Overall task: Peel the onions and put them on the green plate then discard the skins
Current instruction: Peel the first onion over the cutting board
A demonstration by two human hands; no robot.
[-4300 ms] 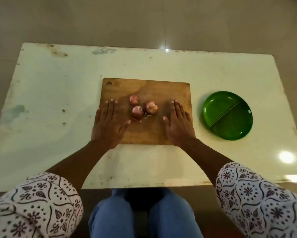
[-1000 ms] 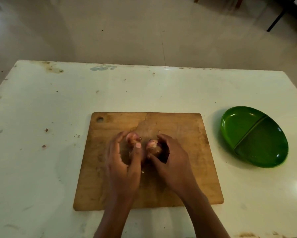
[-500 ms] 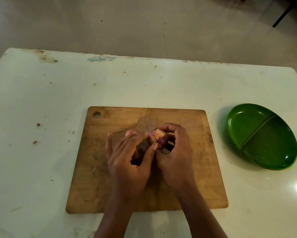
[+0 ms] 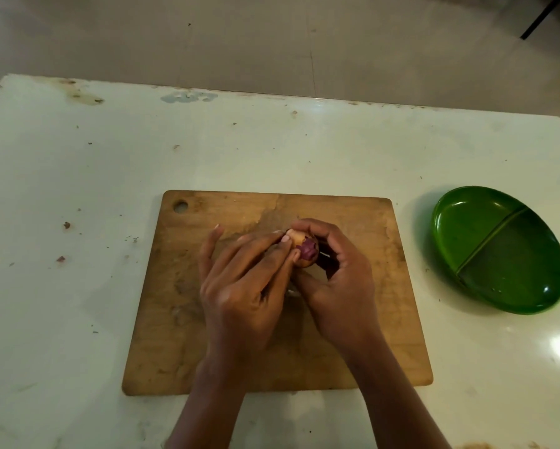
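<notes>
head view: my hands meet over the middle of the wooden cutting board [image 4: 174, 319], a little above centre frame, and they hide whatever lies on the board beneath them. one onion [image 4: 306, 251] shows in the gap between the fingers. my right hand [image 4: 337, 280] is curled round it from the right, fingers arching over the top and thumb under it. my left hand [image 4: 243, 286] comes in from the left, thumb and forefinger tips pinched against the onion's left side, the little finger sticking out loose toward the upper left. a purple patch of the onion faces up at me, with pale papery skin above and below it. so much is covered that i cannot tell its long axis or where its root end points. both forearms are cut off at the bottom edge. the green plate [image 4: 460, 222], split in two by a ridge, sits on the white tabletop [image 4: 77, 189] at the right of the frame, apart from the board.
</notes>
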